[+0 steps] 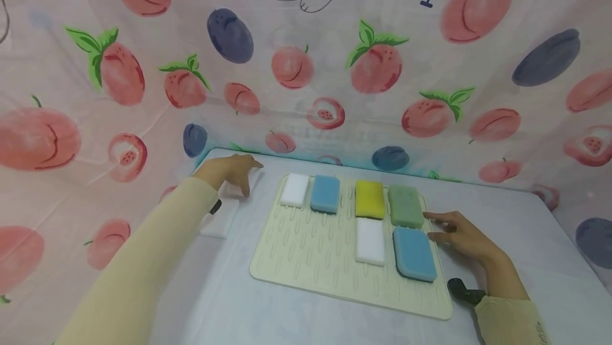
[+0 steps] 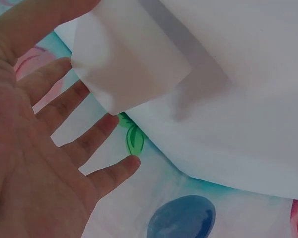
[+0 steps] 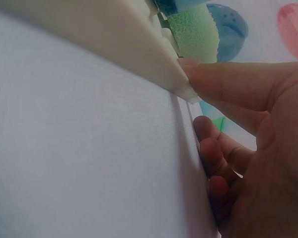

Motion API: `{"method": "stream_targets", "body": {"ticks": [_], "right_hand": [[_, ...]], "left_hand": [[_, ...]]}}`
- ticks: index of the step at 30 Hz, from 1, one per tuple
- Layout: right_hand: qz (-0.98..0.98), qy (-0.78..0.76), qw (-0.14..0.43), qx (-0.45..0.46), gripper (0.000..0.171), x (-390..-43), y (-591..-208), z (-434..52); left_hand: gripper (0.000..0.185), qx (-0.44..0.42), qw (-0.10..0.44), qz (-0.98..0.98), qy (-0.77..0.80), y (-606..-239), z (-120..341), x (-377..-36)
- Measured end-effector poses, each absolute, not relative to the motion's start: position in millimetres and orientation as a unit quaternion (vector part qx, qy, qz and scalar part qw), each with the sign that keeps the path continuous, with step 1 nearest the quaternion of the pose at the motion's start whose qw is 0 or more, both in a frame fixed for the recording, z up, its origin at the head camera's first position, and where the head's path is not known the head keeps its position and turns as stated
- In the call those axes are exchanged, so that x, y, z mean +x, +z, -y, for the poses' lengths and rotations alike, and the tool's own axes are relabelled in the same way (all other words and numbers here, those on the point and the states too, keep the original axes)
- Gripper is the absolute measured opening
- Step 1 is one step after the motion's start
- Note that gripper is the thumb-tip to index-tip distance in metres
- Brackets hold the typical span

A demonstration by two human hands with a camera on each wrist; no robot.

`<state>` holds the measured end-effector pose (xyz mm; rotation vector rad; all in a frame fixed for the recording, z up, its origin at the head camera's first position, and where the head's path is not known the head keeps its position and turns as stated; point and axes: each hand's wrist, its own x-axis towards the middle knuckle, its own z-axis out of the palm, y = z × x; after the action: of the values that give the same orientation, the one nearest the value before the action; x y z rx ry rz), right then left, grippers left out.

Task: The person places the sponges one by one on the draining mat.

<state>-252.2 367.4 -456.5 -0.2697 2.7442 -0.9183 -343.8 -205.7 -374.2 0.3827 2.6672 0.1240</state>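
At the far left of the table, my left hand [image 1: 234, 170] reaches out with its fingers spread, as the left wrist view also shows. Close by it is a white block [image 2: 124, 59], which looks like a sponge; its outline partly hides behind the thumb. I cannot tell whether the fingertips touch it. On the right, my right hand [image 1: 461, 233] touches the right edge of a cream ridged mat [image 1: 306, 265]. Thumb and index finger reach that edge beside a green sponge [image 1: 405, 205] and a blue sponge [image 1: 414, 253]; the other fingers are bent.
More sponges lie on the mat: a yellow one [image 1: 370, 199], a white one [image 1: 370, 242], a second blue one [image 1: 325, 194] and another white one [image 1: 295, 190]. Behind the white table [image 1: 306, 316] hangs a fruit-printed cloth [image 1: 287, 100].
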Motion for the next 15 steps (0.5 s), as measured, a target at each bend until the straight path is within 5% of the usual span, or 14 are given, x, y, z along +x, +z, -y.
{"method": "stream_targets", "body": {"ticks": [15], "right_hand": [[-0.938,-0.315,0.127,-0.067,0.067,-249,-456,-368]], "left_hand": [[0.097,0.179,0.206,-0.961,0.052,-363,202,-322]]}}
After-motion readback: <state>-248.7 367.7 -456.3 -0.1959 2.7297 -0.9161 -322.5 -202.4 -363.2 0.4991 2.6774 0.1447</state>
